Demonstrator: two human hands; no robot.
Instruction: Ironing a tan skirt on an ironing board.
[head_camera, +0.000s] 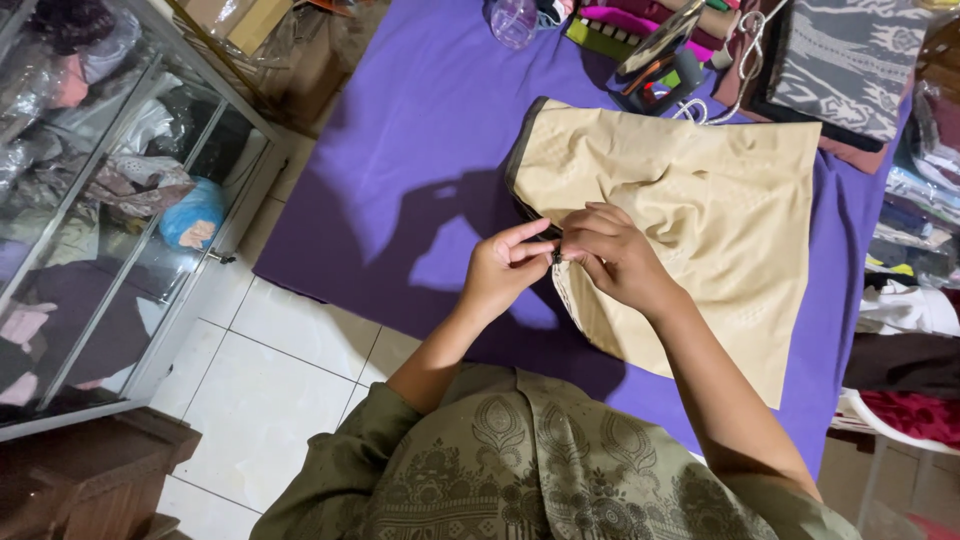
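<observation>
A beige garment (700, 200) with a dark band along its left edge lies spread on a purple cloth (420, 130). My left hand (505, 265) and my right hand (610, 250) meet at the garment's near left edge. Both pinch the same small dark spot on that edge between thumb and fingers. What exactly sits between the fingertips is too small to tell.
An electric iron (655, 70) with a white cord stands at the far edge beside folded fabrics (850, 60). A clear bottle (515, 20) lies at the top. A glass cabinet (110, 180) full of clothes stands at left over white floor tiles (270, 380). More stacked cloth fills the right.
</observation>
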